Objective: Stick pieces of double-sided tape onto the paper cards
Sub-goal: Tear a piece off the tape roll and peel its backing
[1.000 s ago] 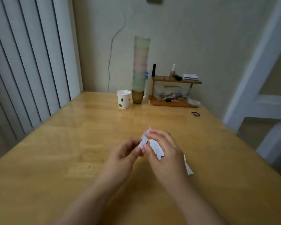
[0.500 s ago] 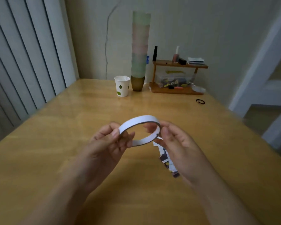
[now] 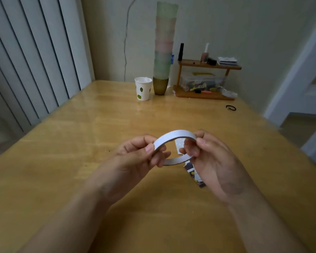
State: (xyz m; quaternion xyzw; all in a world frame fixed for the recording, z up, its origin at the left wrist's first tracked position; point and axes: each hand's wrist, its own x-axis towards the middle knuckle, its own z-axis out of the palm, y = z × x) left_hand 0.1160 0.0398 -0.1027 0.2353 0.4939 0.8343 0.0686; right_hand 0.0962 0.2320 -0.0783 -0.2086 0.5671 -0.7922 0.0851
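A thin white roll of double-sided tape [image 3: 173, 134] is held up above the wooden table [image 3: 80, 143] between both hands. My left hand [image 3: 140, 156] pinches the roll's left side with thumb and fingers. My right hand [image 3: 210, 161] grips its right side, fingers curled through the ring. Paper cards [image 3: 192, 170] with printed pictures lie on the table under my right hand, mostly hidden; one white card with text [image 3: 179, 144] shows through the ring.
At the table's far edge stand a white paper cup with green leaves [image 3: 143, 88], a tall stack of pastel cups [image 3: 163, 48] and a small wooden shelf with clutter [image 3: 206, 79]. A black hair tie [image 3: 230, 107] lies at the far right.
A second ago both hands were low, fingering small paper pieces. They have since lifted the tape roll and hold it level; the camera has tilted down slightly.
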